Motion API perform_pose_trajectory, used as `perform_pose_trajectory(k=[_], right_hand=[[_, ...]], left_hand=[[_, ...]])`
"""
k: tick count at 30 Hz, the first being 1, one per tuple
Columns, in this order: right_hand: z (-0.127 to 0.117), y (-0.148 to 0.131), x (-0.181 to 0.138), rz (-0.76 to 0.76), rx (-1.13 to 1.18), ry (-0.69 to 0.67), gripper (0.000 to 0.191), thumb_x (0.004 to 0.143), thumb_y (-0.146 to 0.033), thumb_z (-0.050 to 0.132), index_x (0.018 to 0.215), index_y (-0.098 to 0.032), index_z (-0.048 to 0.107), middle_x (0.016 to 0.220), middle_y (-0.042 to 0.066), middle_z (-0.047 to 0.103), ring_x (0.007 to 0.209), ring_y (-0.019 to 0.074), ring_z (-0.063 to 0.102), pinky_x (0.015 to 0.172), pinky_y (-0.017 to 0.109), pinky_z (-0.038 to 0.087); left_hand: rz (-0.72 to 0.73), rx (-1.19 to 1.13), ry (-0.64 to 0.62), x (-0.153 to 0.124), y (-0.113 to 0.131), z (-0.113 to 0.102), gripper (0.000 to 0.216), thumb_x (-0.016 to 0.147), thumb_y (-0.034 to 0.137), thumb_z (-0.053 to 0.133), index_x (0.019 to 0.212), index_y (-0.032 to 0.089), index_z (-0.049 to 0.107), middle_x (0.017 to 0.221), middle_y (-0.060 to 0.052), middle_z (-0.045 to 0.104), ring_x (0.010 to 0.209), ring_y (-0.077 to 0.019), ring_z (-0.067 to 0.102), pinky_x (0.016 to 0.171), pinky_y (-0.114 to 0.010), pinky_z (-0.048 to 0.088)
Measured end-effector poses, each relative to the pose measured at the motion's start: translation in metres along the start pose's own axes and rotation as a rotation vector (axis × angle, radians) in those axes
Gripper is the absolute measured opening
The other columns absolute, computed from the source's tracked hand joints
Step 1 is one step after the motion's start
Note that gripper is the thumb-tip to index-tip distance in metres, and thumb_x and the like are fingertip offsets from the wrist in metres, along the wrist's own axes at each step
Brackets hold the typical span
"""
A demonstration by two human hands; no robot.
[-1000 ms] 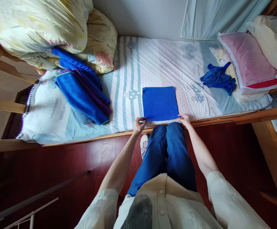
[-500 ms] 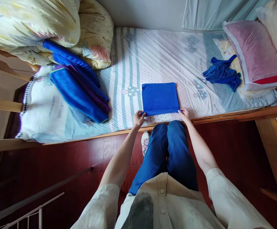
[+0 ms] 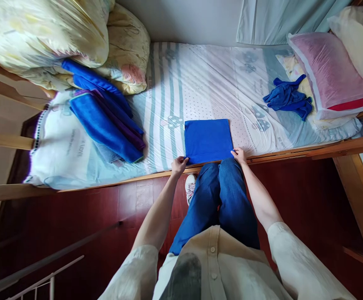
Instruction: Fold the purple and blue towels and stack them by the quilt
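Note:
A blue towel (image 3: pixel 208 139) lies flat in a neat rectangle at the near edge of the bed, in front of my knees. My left hand (image 3: pixel 179 164) pinches its near left corner. At the near right corner, my right hand (image 3: pixel 239 155) has thumb and fingers closed on the cloth. A narrow band runs along the towel's near edge between the two hands. Both palms face away from view, so the exact finger grip is partly hidden.
Blue and purple towels (image 3: pixel 106 125) are piled on the left of the bed, below a bulky yellow quilt (image 3: pixel 128 50). On the right lie a crumpled blue cloth (image 3: pixel 286 98) and a pink pillow (image 3: pixel 328 68). A wooden rail (image 3: pixel 294 154) edges the bed.
The towel has slid toward me, its near edge now at the bed's rim. The band along that edge, raised before, lies flatter. Both hands have moved closer with it, still gripping the corners.

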State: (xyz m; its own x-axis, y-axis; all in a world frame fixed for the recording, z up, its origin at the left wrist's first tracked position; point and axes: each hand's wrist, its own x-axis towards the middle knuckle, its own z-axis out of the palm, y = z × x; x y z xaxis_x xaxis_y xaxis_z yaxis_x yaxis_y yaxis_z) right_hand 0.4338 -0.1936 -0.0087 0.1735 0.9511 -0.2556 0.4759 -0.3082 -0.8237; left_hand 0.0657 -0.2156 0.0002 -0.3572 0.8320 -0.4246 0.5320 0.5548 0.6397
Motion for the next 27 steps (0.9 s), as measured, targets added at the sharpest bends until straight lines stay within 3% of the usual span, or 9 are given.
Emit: perform_pose_trajectory(k=[4,9,20,27], right_hand=[[0.002,0.003,0.002,0.036,-0.066,0.013,0.02,0.08,-0.038,0.07,0.09,-0.02,0.072,0.092,0.01,0.079,0.09,0.0266,0.075,0.087,0.038,0.06],[0.003,0.004,0.001,0.062,-0.125,0.027,0.02,0.08,-0.037,0.069,0.09,-0.02,0.072,0.09,0.01,0.08,0.09,0.0267,0.076,0.087,0.037,0.059],[0.002,-0.003,-0.004,0.057,-0.177,0.057,0.019,0.079,-0.04,0.067,0.079,-0.021,0.071,0.082,0.009,0.079,0.08,0.0253,0.074,0.081,0.036,0.058],[0.004,-0.003,-0.005,0.049,-0.155,0.102,0.016,0.077,-0.038,0.069,0.077,-0.022,0.07,0.081,0.008,0.079,0.081,0.0251,0.073,0.082,0.035,0.059]], left_hand=[[-0.065,-0.027,-0.055,0.002,0.0,-0.002,0.033,0.083,0.048,0.067,0.097,0.018,0.074,0.085,-0.008,0.078,0.086,-0.0253,0.074,0.081,-0.033,0.056],[-0.091,0.015,-0.054,0.0,0.007,-0.003,0.031,0.087,0.046,0.062,0.094,0.018,0.074,0.091,-0.01,0.079,0.092,-0.0268,0.075,0.088,-0.035,0.054],[0.029,0.021,0.052,-0.009,0.015,0.006,0.018,0.086,0.036,0.063,0.072,0.025,0.059,0.071,-0.009,0.073,0.093,-0.0314,0.074,0.086,-0.039,0.054],[0.055,0.143,0.03,-0.015,0.021,0.003,0.011,0.092,0.034,0.06,0.088,0.024,0.061,0.086,-0.011,0.076,0.097,-0.0312,0.073,0.089,-0.039,0.053]])
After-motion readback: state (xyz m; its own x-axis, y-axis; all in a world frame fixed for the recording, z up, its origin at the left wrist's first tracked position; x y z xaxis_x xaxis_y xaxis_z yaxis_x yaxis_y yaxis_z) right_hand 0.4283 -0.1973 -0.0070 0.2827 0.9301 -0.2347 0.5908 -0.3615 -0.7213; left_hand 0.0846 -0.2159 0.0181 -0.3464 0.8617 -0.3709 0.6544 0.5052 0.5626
